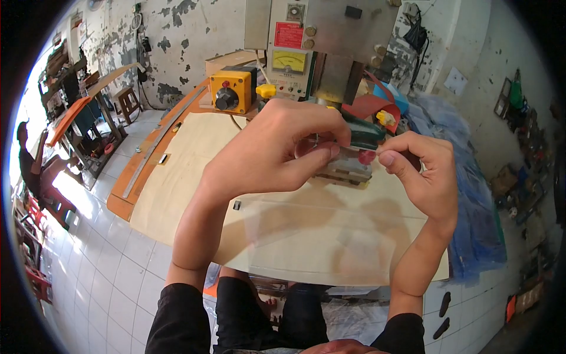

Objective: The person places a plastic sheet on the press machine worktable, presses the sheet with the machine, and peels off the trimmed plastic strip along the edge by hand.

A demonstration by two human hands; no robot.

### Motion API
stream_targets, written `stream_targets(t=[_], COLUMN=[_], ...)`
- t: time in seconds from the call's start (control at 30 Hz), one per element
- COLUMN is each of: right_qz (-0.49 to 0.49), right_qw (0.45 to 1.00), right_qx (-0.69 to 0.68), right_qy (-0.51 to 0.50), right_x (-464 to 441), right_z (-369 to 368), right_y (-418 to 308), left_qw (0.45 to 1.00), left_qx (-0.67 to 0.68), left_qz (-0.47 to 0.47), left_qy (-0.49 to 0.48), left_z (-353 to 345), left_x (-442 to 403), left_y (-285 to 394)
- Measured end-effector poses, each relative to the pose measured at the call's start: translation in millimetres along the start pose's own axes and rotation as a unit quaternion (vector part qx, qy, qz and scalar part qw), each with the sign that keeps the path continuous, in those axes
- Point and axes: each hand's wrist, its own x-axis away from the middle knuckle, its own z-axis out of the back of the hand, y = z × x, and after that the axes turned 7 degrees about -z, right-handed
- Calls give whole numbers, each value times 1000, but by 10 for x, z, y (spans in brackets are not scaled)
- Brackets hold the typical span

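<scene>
My left hand (pixel 280 147) is raised in front of the press, thumb and fingertips pinched together. My right hand (pixel 421 171) is closed in a similar pinch a short way to the right. Between the two pinches stretches a thin, see-through piece that looks like a clear plastic sheet (pixel 354 152); its outline is hard to make out. Just behind the fingers is the press's metal lower block (pixel 348 171), partly covered by my left hand. A small red round part (pixel 367 157) shows between the hands.
A machine with a yellow-faced meter (pixel 289 62) stands at the back of the pale tabletop (pixel 177 194). An orange control box (pixel 232 91) sits left of it. Blue-tinted plastic sheets (pixel 474 212) are piled at right. Another person (pixel 38 165) sits far left.
</scene>
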Motion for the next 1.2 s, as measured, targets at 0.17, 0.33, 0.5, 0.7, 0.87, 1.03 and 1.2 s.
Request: stream_targets(t=[0.17,0.33,0.5,0.7,0.87,1.03,1.2], right_qz=[-17,-21,-16,-13,-17,0,-5], right_qw=[1000,1000,1000,1000,1000,1000,999], right_qx=[-14,-3,-4,-2,-4,2,5], right_qy=[-2,-7,-10,-13,-16,-25,-33], right_x=[13,11,8,15,23,17,13], right_z=[-6,5,-10,-7,-14,-21,-42], right_y=[-14,-32,-24,-16,-21,-55,-84], left_qw=[1000,999,997,998,999,999,999], left_qx=[-2,12,18,15,-19,13,16], left_qz=[21,44,71,62,28,31,23], left_qy=[-7,-8,-28,-29,-23,8,29], left_z=[8,11,-2,9,3,-33,-40], left_x=[4,12,23,23,24,6,-7], left_y=[9,19,-8,13,-1,23,34])
